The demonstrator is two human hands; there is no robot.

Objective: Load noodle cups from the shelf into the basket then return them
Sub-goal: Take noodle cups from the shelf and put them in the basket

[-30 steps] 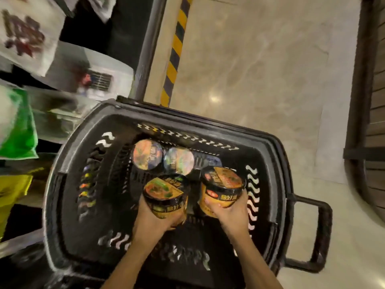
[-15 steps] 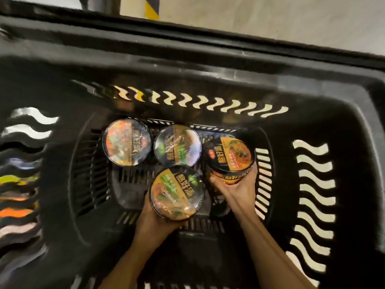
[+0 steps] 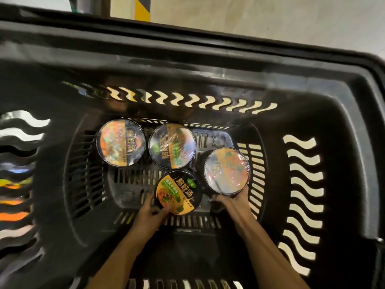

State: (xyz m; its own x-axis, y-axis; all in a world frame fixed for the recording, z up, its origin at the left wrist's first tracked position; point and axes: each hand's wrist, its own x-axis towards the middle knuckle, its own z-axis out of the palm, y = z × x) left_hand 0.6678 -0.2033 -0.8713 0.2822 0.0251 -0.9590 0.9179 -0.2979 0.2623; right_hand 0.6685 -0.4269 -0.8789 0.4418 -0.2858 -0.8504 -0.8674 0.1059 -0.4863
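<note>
Four noodle cups are sitting in the basket [image 3: 208, 65]: two along its far wall, while the left hand [image 3: 150, 213] is gripping the front cup [image 3: 178, 192] and the right hand [image 3: 233, 202] is holding the right-side cup [image 3: 227, 171], both low on the floor. Loading seems underway; returning remains. Tall slotted walls are crowding both wrists.

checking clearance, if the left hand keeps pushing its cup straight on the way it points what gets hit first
Probably the middle back cup: it sits just beyond the cup that the left hand holds, though depth is unclear.
</note>
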